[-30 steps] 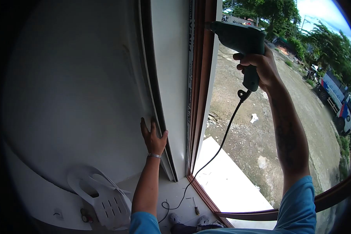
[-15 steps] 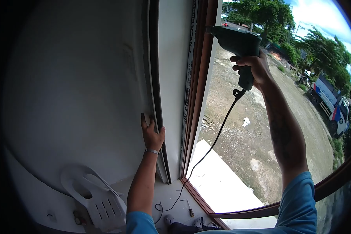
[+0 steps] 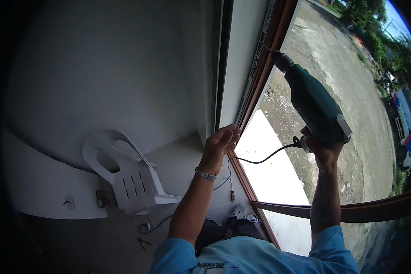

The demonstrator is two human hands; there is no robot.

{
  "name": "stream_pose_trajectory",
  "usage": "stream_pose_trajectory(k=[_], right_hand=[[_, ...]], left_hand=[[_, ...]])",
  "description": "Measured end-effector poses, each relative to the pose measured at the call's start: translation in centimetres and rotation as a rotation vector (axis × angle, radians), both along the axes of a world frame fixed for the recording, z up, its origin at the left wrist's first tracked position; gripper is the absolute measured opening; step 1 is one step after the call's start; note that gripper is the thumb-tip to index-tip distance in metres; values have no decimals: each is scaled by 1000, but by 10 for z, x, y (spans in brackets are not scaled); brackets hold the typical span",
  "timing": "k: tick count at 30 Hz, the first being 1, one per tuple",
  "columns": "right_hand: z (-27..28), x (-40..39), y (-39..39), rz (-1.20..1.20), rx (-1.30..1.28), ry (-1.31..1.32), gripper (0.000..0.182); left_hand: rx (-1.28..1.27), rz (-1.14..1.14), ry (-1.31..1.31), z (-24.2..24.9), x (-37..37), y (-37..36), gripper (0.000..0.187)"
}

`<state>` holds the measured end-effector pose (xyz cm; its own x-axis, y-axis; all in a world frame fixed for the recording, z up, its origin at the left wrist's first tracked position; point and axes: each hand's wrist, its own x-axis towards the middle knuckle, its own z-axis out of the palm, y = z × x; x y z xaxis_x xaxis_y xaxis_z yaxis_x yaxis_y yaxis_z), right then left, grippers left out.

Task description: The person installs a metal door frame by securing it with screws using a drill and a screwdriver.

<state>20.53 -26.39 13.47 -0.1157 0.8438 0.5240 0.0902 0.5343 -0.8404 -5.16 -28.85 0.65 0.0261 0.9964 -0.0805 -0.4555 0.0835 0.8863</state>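
Note:
A dark green corded power drill is tilted up and to the left, its handle wrapped by my right hand. Its thin bit overlaps the brown door frame, beside the strip of printed protective tape. Lower down, my left hand is open, its fingers stretched toward the same frame and holding nothing. A watch or metal band is on that wrist. From the drill's handle the black cord runs left across the doorway and down to the floor.
A white plastic chair stands on the left. On the floor lie a screwdriver, pliers and a roll of tape. A brown rail crosses at lower right; outside are gravel ground and a parked truck.
My right hand has brought the drill lower and nearer, its bit now visible. The left hand has left the dark-edged upright and moved right, toward the brown frame. The view has tilted down.

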Motion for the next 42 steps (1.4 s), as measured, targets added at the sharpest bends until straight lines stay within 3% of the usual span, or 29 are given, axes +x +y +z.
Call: stream_pose_trajectory(k=[1,2,3,4,7,9,13,15,17,21,31,42], right_hand=[[-41,-15,-16,-32,245,-183,76],[-86,-22,-35,17,334,-364,75],[-122,-32,-56,60,285,-512,79],[-153,-43,-75,138,196,-584,80],[-254,-60,-121,308,50,-696,89],[-289,-70,-136,445,-117,-746,87],[-377,-68,-151,791,-404,-727,89],[-415,-66,-152,806,-460,-658,90],[-446,-67,-159,813,-485,-754,97],[-505,-67,-166,810,-486,-828,104],[-563,-55,-150,772,-616,-854,103],[-583,-48,-125,726,-649,-793,107]], left_hand=[[-24,-67,-236,-16,2,-15,77],[-3,-234,-645,-39,0,-26,81],[51,-393,-1051,-60,-5,-35,85],[-66,-281,-1099,-64,-12,-50,88],[-688,81,-655,-152,-18,-81,60],[-964,190,-841,-197,-28,-105,43],[-1107,193,-800,-299,-38,-148,29],[-1218,214,-788,-331,-38,-154,25],[-1161,147,-732,-362,-38,-155,24],[-1285,175,-628,-413,-34,-142,19],[-1434,170,-532,-475,-17,-107,24],[-1454,172,-473,-494,-8,-66,26]])
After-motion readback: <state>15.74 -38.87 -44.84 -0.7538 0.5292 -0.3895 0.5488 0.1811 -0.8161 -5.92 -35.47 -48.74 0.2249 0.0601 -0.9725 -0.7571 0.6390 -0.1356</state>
